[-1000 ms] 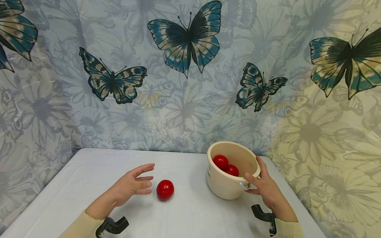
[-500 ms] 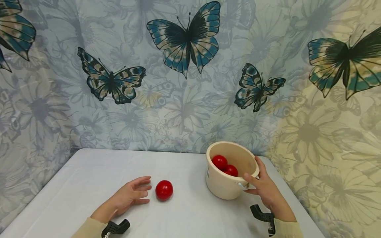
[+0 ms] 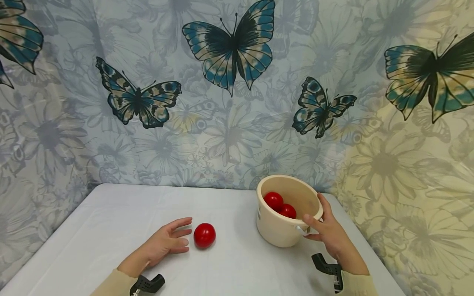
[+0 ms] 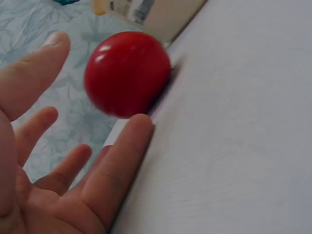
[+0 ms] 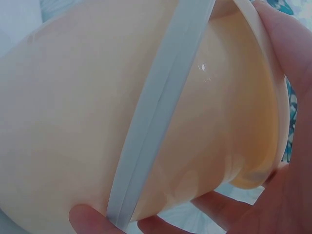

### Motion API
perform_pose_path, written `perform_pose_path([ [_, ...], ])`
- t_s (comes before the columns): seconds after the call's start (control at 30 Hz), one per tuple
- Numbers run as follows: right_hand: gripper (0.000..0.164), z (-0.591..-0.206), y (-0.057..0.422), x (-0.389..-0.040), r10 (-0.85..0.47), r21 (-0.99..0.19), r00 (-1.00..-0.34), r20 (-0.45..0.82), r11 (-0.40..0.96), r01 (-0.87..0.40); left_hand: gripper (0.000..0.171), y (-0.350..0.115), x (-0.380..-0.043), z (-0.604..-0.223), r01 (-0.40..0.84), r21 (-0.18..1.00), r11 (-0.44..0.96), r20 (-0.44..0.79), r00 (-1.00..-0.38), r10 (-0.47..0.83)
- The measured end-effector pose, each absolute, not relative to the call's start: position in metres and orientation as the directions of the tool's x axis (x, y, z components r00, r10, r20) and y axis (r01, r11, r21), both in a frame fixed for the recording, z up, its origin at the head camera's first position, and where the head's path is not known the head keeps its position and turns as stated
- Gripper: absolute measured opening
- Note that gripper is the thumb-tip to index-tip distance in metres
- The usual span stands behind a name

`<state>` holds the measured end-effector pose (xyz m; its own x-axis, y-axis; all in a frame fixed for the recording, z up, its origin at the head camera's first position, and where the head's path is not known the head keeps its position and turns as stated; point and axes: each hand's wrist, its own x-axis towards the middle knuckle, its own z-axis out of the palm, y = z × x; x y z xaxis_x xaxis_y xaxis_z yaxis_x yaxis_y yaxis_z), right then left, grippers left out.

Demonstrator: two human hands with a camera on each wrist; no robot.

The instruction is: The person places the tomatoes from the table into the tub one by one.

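Note:
A glossy red tomato (image 3: 204,235) sits on the white table, left of the middle. My left hand (image 3: 166,241) is just to its left, fingers spread and holding nothing. In the left wrist view a fingertip (image 4: 141,123) overlaps the lower edge of the tomato (image 4: 127,73); whether it touches I cannot tell. My right hand (image 3: 329,230) grips the right side of a cream bucket (image 3: 277,232), thumb at the rim. The bucket tips toward the left, with two red tomatoes (image 3: 274,201) inside. In the right wrist view, fingers wrap under the bucket (image 5: 73,107) beside its pale handle (image 5: 156,107).
The white-covered table (image 3: 129,205) ends at a butterfly-print cloth backdrop (image 3: 233,135) behind and at the sides. A black wrist mount (image 3: 148,283) sits on the left wrist, another mount (image 3: 326,265) on the right.
My left hand has come down lower beside the tomato, then shifted slightly right toward it. The right hand and the bucket have stayed in place.

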<state>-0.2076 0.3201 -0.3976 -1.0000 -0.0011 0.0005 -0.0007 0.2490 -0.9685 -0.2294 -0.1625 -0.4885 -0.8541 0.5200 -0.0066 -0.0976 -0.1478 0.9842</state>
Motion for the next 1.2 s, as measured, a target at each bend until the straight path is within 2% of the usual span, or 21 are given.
perform_pose_path([
  [0.27,0.100,-0.398,0.321,-0.207,0.000,-0.967,-1.000,0.004,0.253,-0.003,0.080,-0.148,-0.231,-0.493,-0.076,0.994,-0.078,-0.025,-0.858,0.512],
  [0.5,0.100,-0.398,0.323,-0.207,0.004,-0.966,-1.000,0.000,0.258,0.001,0.081,-0.135,-0.235,-0.494,-0.080,0.994,-0.070,-0.033,-0.857,0.515],
  [1.2,0.099,-0.398,0.321,-0.207,-0.005,-0.968,-1.000,0.005,0.250,-0.006,0.073,-0.082,-0.245,-0.495,-0.031,1.000,-0.001,-0.027,-0.866,0.499],
])
